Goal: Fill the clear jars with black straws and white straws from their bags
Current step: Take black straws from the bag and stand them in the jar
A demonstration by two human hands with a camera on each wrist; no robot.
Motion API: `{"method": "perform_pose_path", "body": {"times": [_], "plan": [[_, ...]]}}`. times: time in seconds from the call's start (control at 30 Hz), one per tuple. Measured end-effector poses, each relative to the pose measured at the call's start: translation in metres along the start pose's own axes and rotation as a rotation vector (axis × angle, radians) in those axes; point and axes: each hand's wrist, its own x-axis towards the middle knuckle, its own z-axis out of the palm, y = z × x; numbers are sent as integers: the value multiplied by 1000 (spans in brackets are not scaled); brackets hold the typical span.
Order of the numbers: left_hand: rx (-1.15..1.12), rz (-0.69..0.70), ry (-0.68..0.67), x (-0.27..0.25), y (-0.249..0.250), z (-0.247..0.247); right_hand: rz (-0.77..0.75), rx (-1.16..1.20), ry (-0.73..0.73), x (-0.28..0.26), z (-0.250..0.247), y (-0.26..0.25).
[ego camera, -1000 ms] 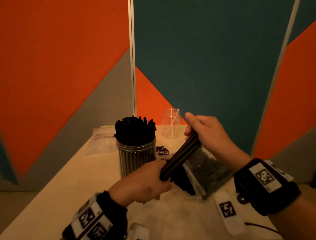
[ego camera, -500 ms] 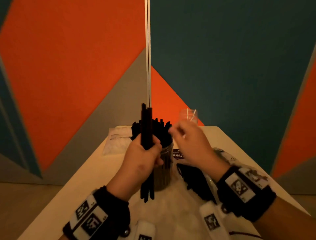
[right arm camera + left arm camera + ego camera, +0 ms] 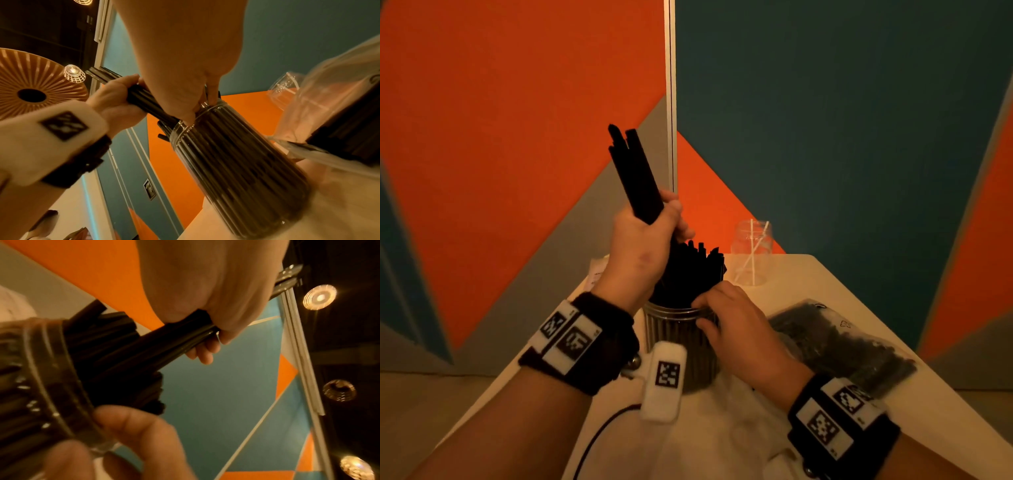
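Two clear jars stand on the pale surface (image 3: 808, 274). The nearer jar (image 3: 681, 342) is ribbed plastic, packed tight with upright black straws (image 3: 695, 263) whose ends fan out above its rim; their number is too great to count. The far jar (image 3: 751, 253) holds two thin white straws (image 3: 751, 258) leaning crosswise.

The left hand (image 3: 640, 246) has its fingers clenched round a bundle of black straws (image 3: 635, 171), tilted up and to the left, with its lower end reaching into the mouth of the nearer jar. In the left wrist view the bundle looks smooth and tubular, though blur hides how many it holds.

The right hand (image 3: 736, 325) grips the nearer jar at its rim, thumb on the wall and fingers curled at the straw ends.

One clear crinkled bag of black straws (image 3: 842, 342) lies flat to the right of that jar. A second, pale bag (image 3: 595, 270) shows behind the left hand, mostly hidden; its contents cannot be made out.
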Motion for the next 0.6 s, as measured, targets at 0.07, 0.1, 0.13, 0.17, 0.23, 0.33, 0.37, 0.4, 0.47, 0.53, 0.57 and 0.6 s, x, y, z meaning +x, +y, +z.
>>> {"method": "perform_pose_path", "body": {"times": [0.07, 0.1, 0.13, 0.17, 0.23, 0.33, 0.37, 0.4, 0.47, 0.53, 0.57, 0.6], "plan": [[44, -35, -15, 0, -13, 0, 8, 17, 11, 1, 1, 1], [125, -45, -29, -2, -21, -1, 9, 28, 13, 1, 0, 1], [292, -36, -49, -5, -29, -2, 8, 34, 11, 1, 0, 1], [517, 3, -74, -7, -38, -5, 5, 33, 10, 1, 0, 1], [905, 157, -90, -10, -48, -9, 4, 32, 8, 2, 0, 1], [1053, 317, -149, -12, -50, -14, 1, 56, 8, 2, -1, 3], [1068, 318, -170, -11, -50, -15, 0, 62, 6, 2, -2, 3], [1080, 296, -190, -10, -50, -17, -1, 65, 3, 2, -3, 3], [1068, 223, -226, -8, -48, -20, -5, 67, 0, 2, -3, 2], [939, 174, -228, -5, -42, -20, -10, 65, 0, 2, -2, 2], [843, 161, -218, -2, -38, -19, -9, 64, -1, 2, -2, 2], [765, 154, -205, 3, -34, -19, -7, 62, -2, 2, -1, 2]]}}
